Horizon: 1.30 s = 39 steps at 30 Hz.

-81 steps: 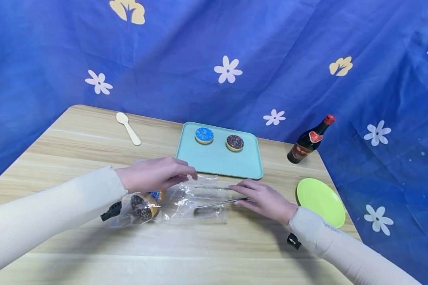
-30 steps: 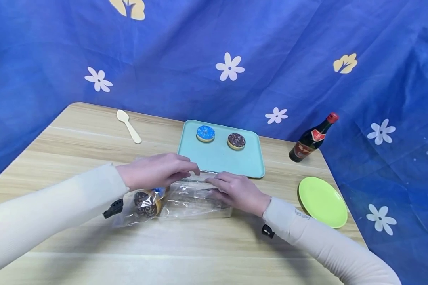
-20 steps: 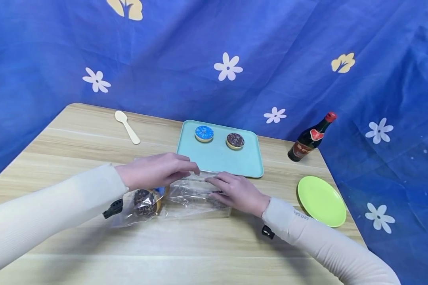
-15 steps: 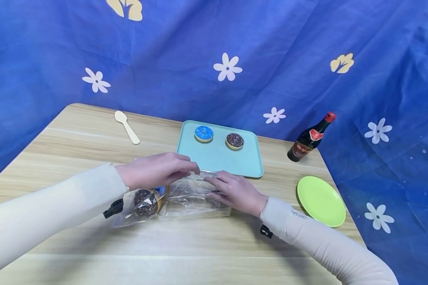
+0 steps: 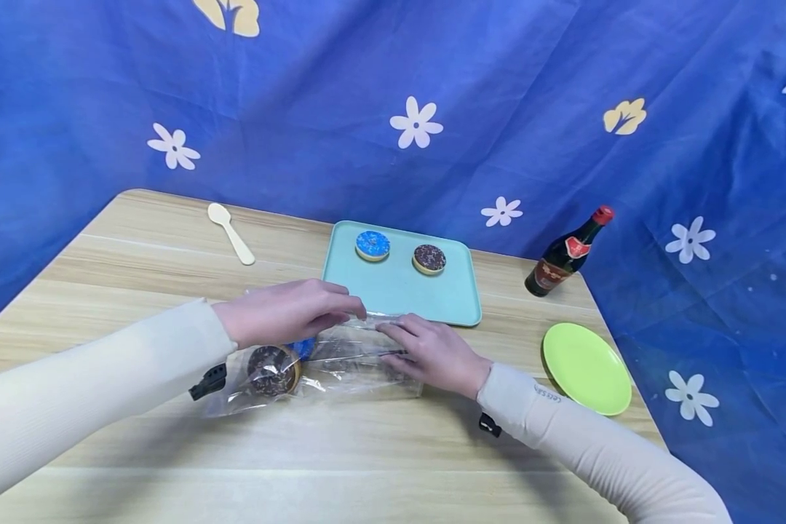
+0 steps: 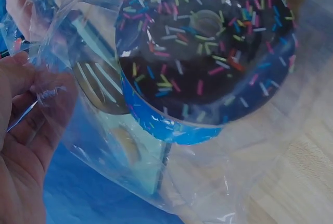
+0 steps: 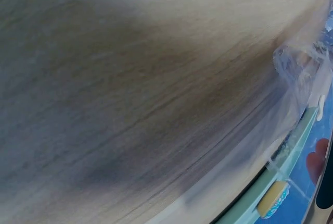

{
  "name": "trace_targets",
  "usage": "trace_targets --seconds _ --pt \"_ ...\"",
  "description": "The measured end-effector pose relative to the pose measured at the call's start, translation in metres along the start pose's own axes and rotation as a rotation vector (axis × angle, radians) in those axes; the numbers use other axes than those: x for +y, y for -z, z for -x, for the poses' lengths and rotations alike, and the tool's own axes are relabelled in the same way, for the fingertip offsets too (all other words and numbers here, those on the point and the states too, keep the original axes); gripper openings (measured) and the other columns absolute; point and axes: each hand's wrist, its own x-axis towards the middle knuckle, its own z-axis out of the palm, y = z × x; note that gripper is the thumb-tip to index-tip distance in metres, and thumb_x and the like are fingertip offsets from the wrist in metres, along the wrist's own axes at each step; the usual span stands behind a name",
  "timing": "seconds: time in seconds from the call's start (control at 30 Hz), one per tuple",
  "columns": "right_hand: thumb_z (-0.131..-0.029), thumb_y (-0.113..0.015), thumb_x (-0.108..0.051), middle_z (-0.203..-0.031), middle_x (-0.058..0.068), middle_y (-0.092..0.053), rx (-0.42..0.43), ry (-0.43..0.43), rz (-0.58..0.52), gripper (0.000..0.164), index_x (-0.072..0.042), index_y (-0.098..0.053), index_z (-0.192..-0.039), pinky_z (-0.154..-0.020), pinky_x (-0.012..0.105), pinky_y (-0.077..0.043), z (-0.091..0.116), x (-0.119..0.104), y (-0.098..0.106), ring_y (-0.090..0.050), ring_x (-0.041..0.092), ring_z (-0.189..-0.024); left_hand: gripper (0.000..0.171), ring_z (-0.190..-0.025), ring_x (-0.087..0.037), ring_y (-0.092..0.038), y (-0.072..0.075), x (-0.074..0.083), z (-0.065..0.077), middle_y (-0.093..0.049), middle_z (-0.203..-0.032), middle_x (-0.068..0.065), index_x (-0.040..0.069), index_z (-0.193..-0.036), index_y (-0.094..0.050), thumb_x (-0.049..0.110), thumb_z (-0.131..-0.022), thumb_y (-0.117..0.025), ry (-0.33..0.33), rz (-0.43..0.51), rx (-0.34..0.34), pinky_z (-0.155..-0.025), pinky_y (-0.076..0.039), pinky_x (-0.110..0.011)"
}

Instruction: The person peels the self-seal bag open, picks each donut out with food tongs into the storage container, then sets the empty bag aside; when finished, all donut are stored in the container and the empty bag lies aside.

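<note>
My left hand (image 5: pixel 295 313) pinches the rim of a clear plastic bag (image 5: pixel 343 375) near its mouth. Inside the bag lie a chocolate-topped donut (image 5: pixel 271 370) with coloured sprinkles and a blue-topped donut (image 5: pixel 304 348). The left wrist view shows the chocolate donut (image 6: pixel 208 52) up close, over the blue one (image 6: pixel 182 132). My right hand (image 5: pixel 435 356) is at the bag's mouth, holding metal tongs (image 5: pixel 398 354). Their slotted tip (image 6: pixel 99 88) appears beside the donuts in the left wrist view; whether it touches them I cannot tell.
Behind the bag, a light-blue tray (image 5: pixel 399 300) bears a blue donut (image 5: pixel 372 246) and a chocolate donut (image 5: pixel 429 259). A cream spoon (image 5: pixel 231 233) lies back left. At the right are a dark bottle (image 5: pixel 566 255) and a green plate (image 5: pixel 586 369). A blue curtain (image 5: pixel 314 94) hangs behind.
Since the earliest frame, my right hand has moved left with the tongs, deeper into the bag. The bagged chocolate donut now faces up more, and more blue donut shows. My left hand stays nearly still.
</note>
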Motion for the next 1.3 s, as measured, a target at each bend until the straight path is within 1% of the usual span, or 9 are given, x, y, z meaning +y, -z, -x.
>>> trace_targets --seconds 0.13,0.27,0.47,0.6,0.83,0.93,1.13,1.23,1.3 --pt "-0.094 -0.061 -0.041 -0.115 0.0 -0.065 -0.015 -0.007 -0.007 0.046 -0.012 -0.056 -0.129 -0.082 0.025 -0.058 0.0 0.001 -0.001 -0.065 0.012 -0.106 0.023 -0.102 -0.012 -0.068 0.0 0.0 -0.001 -0.071 -0.11 0.003 0.018 -0.116 -0.065 0.009 -0.096 -0.058 -0.003 -0.004 0.001 -0.089 -0.057 -0.03" --pt "-0.095 -0.059 -0.041 -0.114 -0.002 -0.065 -0.033 -0.021 -0.01 0.043 -0.013 -0.057 -0.129 -0.083 0.024 -0.058 -0.001 0.001 -0.001 -0.065 0.011 -0.106 0.023 -0.099 -0.01 -0.068 -0.001 0.0 -0.001 -0.071 -0.109 0.003 0.018 -0.115 -0.065 0.009 -0.096 -0.058 -0.001 -0.006 0.001 -0.087 -0.057 -0.029" --pt "-0.094 -0.063 -0.037 -0.113 -0.003 -0.067 -0.036 -0.039 -0.023 0.038 -0.015 -0.061 -0.125 -0.082 0.024 -0.058 -0.002 0.002 -0.002 -0.065 0.009 -0.105 0.023 -0.1 -0.011 -0.069 -0.002 -0.001 -0.001 -0.072 -0.11 0.003 0.018 -0.115 -0.065 0.009 -0.095 -0.058 -0.007 -0.005 0.006 -0.088 -0.057 -0.03" --pt "-0.092 -0.065 -0.035 -0.113 -0.003 -0.068 -0.03 -0.045 -0.031 0.036 -0.016 -0.062 -0.123 -0.082 0.025 -0.058 -0.001 0.002 -0.002 -0.066 0.01 -0.104 0.023 -0.1 -0.012 -0.069 -0.002 0.0 0.0 -0.072 -0.11 0.001 0.017 -0.115 -0.065 0.009 -0.096 -0.058 0.001 -0.001 0.003 -0.087 -0.057 -0.03" --pt "-0.094 -0.063 -0.034 -0.109 -0.005 -0.068 -0.052 -0.068 -0.06 0.036 -0.017 -0.062 -0.125 -0.082 0.026 -0.057 0.005 0.002 0.0 -0.066 0.008 -0.098 0.024 -0.095 -0.01 -0.068 -0.003 0.0 0.002 -0.071 -0.106 0.003 0.017 -0.116 -0.064 0.008 -0.095 -0.059 0.01 -0.003 -0.005 -0.085 -0.057 -0.026" --pt "-0.094 -0.062 -0.034 -0.107 -0.006 -0.067 -0.056 -0.09 -0.094 0.036 -0.017 -0.062 -0.126 -0.082 0.026 -0.057 0.01 0.002 0.004 -0.066 0.007 -0.096 0.024 -0.093 -0.01 -0.068 -0.004 -0.001 0.002 -0.071 -0.106 0.003 0.017 -0.116 -0.065 0.009 -0.095 -0.059 0.003 0.005 -0.003 -0.084 -0.057 -0.025" --pt "-0.093 -0.065 -0.032 -0.111 -0.005 -0.068 -0.037 -0.168 -0.176 0.036 -0.017 -0.063 -0.125 -0.085 0.026 -0.056 0.026 0.005 0.013 -0.067 0.005 -0.095 0.024 -0.092 -0.008 -0.069 -0.005 -0.004 0.002 -0.072 -0.106 0.005 0.02 -0.116 -0.065 0.01 -0.095 -0.058 0.001 0.019 0.006 -0.084 -0.057 -0.024" --pt "-0.092 -0.065 -0.032 -0.112 -0.002 -0.069 -0.056 -0.211 -0.253 0.037 -0.015 -0.063 -0.126 -0.086 0.026 -0.056 0.037 0.007 0.019 -0.069 0.008 -0.093 0.023 -0.091 -0.007 -0.069 -0.005 -0.006 0.002 -0.072 -0.104 0.005 0.02 -0.115 -0.065 0.009 -0.095 -0.059 -0.004 0.017 0.009 -0.084 -0.057 -0.024" --pt "-0.092 -0.065 -0.031 -0.114 0.0 -0.069 -0.075 -0.242 -0.312 0.038 -0.014 -0.063 -0.127 -0.088 0.026 -0.056 0.046 0.01 0.022 -0.069 0.01 -0.096 0.022 -0.089 -0.006 -0.068 -0.006 -0.007 0.003 -0.072 -0.102 0.006 0.02 -0.114 -0.065 0.009 -0.095 -0.059 -0.006 0.022 0.007 -0.083 -0.057 -0.024"
